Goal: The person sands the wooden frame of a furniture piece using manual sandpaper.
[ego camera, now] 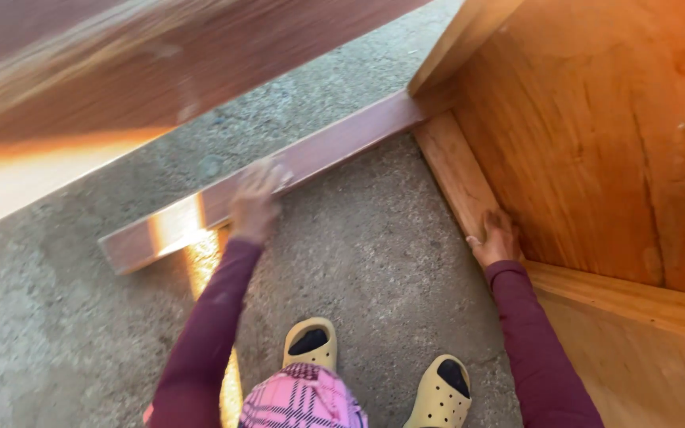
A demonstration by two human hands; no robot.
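Note:
My left hand point(257, 200) rests, blurred, on a long reddish-brown wooden rail point(334, 141) that lies on the concrete floor; something pale sits under its fingers, too blurred to name. My right hand point(497, 238) presses flat on the lighter wooden frame piece point(453, 170) at the corner of a large orange-brown plywood cabinet point(596, 135). The rail meets the cabinet frame at its far end. Both arms wear maroon sleeves.
A broad wooden board point(120, 71) crosses the upper left, blurred and close to the camera. My feet in pale yellow clogs point(311, 342) stand on the grey concrete floor point(374, 238). Pink plaid cloth point(303, 400) shows at the bottom edge.

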